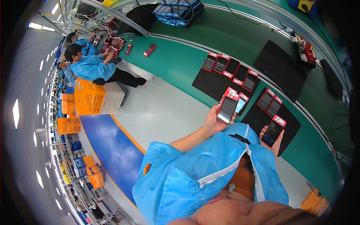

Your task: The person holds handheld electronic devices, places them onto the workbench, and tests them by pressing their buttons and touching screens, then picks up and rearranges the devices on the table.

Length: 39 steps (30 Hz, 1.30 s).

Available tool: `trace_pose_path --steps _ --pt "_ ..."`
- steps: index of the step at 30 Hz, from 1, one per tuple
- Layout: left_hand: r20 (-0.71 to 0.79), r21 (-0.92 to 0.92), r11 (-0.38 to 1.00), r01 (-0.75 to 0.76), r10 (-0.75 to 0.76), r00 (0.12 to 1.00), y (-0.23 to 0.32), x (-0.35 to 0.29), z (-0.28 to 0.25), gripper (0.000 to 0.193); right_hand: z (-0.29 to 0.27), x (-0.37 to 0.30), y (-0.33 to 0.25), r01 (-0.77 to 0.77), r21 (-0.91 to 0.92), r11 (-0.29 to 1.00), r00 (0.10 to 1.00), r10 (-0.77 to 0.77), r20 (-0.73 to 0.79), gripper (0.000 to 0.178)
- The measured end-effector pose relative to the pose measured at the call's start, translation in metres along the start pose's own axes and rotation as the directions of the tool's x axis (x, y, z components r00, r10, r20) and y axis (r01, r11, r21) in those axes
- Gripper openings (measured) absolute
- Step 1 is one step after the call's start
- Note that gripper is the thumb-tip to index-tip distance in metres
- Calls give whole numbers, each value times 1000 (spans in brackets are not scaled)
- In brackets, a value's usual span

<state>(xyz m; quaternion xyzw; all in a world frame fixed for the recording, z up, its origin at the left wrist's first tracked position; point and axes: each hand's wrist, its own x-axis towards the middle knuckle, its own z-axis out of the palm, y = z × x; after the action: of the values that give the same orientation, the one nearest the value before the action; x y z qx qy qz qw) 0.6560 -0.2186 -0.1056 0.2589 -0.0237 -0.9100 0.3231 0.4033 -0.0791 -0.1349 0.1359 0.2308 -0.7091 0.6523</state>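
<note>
My left hand (213, 123) is closed round a red-framed handheld terminal (227, 107) with a dark, glossy screen and a white label at its top end. Just right of it, partly hidden behind it, is another terminal (242, 102) with a lit screen. My right hand (277, 145) grips a similar red terminal (273, 131), screen up, near the front edge of the right black mat (290, 129). Two terminals (266, 99) lie side by side on that mat. Several more (231, 68) stand in a row along the back of the left black mat (202, 83).
The mats lie on a green workbench (170, 71) with a metal rail behind. Farther left on it lies a single red terminal (149, 50). A dark flat panel (280, 71) and stacked blue devices (176, 13) are behind the rail. Co-workers (90, 67) stand at left beside orange crates (88, 95).
</note>
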Motion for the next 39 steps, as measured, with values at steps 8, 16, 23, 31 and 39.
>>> trace_pose_path --steps 8,16,23,31,39 --pt "-4 2 1000 -7 7 1000 -4 -3 0 52 6 -6 0 7 -32 999 1000 -7 8 63" --pt "3 -26 999 43 -43 999 -4 8 -15 55 3 -5 -3 -12 -5 1000 999 12 -50 67" --pt "23 51 999 17 -19 1000 2 4 -11 55 8 -1 2 20 29 999 999 -19 -28 64" --pt "31 -4 995 102 -102 994 -3 10 -22 52 -1 -5 1 -10 20 1000 998 11 -57 62" --pt "-51 31 997 69 -67 996 -10 6 -11 51 0 -5 -2 -38 -59 998 999 39 8 59"
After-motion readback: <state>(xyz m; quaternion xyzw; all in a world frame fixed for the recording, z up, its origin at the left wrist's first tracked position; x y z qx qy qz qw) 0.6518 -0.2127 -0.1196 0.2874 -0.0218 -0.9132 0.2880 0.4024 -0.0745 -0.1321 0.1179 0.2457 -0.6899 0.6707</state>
